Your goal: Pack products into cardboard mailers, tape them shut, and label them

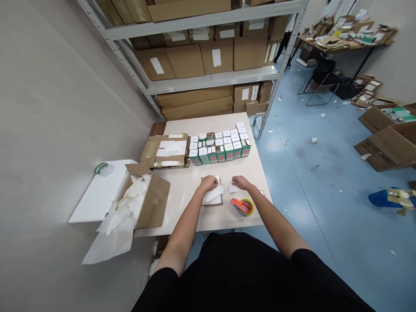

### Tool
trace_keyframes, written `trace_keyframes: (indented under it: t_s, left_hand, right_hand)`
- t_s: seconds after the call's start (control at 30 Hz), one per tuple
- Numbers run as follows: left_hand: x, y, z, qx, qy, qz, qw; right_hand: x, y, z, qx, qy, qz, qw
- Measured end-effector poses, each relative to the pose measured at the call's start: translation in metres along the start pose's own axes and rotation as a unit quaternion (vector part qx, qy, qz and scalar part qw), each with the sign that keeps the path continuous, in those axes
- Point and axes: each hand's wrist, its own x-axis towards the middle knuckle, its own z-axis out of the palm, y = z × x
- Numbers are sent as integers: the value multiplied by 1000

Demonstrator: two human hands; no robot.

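My left hand [209,183] is closed on a white sheet of paper [215,193] that lies over a small flat brown cardboard piece [212,202] near the table's front. My right hand [241,182] is closed on a small white paper slip [233,187] just to the right. An orange-handled tape dispenser with a yellow roll [243,206] sits directly in front of my right hand. Behind both hands stand several small green and white boxes [221,147] in rows.
A flattened cardboard box with white labels [167,151] lies at the table's back left. An open carton stuffed with white paper scraps [136,203] hangs off the left side beside a white board [97,195] with a green tape roll [101,168]. Shelves of brown cartons [201,60] stand behind.
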Motion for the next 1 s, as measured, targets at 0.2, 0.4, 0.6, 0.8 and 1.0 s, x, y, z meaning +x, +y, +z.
trace_keyframes:
  t_s: [0.2, 0.4, 0.6, 0.8, 1.0]
  left_hand:
    - [-26, -14, -20, -359, 209, -64, 907]
    - [-50, 18, -30, -594, 289, -46, 749]
    - [-69, 40, -48, -615, 325, -28, 718]
    - [-82, 46, -50, -621, 331, -18, 710]
    - [-90, 43, -45, -622, 353, -23, 699]
  right_hand:
    - [-13, -11, -13, 126, 154, -20, 980]
    - [-50, -73, 20, 356, 125, -63, 924]
    - [-87, -117, 33, 462, 192, -56, 864]
    - [-89, -129, 32, 476, 195, -70, 855]
    - [-92, -131, 37, 479, 188, -77, 854]
